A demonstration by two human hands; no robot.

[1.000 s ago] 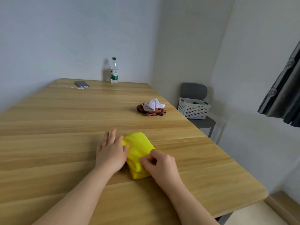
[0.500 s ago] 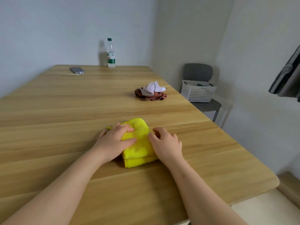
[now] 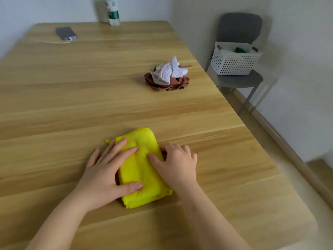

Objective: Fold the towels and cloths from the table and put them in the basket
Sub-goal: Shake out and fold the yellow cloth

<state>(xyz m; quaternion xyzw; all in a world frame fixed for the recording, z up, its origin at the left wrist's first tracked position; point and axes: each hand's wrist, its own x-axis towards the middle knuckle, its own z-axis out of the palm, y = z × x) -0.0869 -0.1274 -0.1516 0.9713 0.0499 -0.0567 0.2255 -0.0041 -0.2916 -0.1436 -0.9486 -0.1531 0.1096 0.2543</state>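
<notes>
The left hand (image 3: pixel 106 170), fingers flat, is pressing the folded yellow towel (image 3: pixel 141 171) on the table (image 3: pixel 72 105); the right hand (image 3: pixel 177 165) is gripping its right edge, thumb on top.

The wooden tabletop (image 3: pixel 72 98) carries a folded yellow cloth (image 3: pixel 144 170) at lower centre, a crumpled brown cloth (image 3: pixel 162 86) above and right of centre, a cabled phone (image 3: pixel 65 33) upper left, a bottle (image 3: pixel 112 13) at top centre.

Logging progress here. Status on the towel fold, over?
Left hand flat on yellow towel, right hand curled on its right edge. Towel folded, on table. Two cloths crumpled beyond; basket on chair. Nothing blocking.
</notes>
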